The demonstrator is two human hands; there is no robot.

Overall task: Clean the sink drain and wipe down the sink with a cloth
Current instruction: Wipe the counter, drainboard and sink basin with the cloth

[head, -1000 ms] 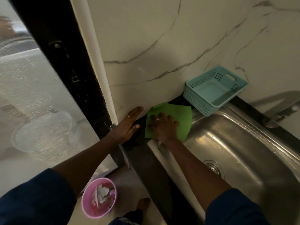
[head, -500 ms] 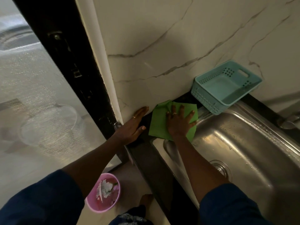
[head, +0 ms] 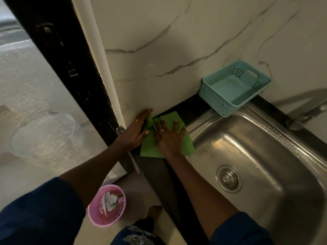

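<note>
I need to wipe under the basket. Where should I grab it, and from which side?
Probably the basket's long rim facing the sink, reached from above on the sink side, thumb inside. It is open-topped and looks empty, so a rim pinch should do. Its handle slot is at the end close to the wall.

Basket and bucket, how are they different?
The basket is blue and boxy; the bucket is pink and round. The basket has holes in its walls; the bucket's wall is solid. The basket sits up by the sink and looks empty; the bucket stands on the floor with white scraps inside. Both are open on top.
</note>
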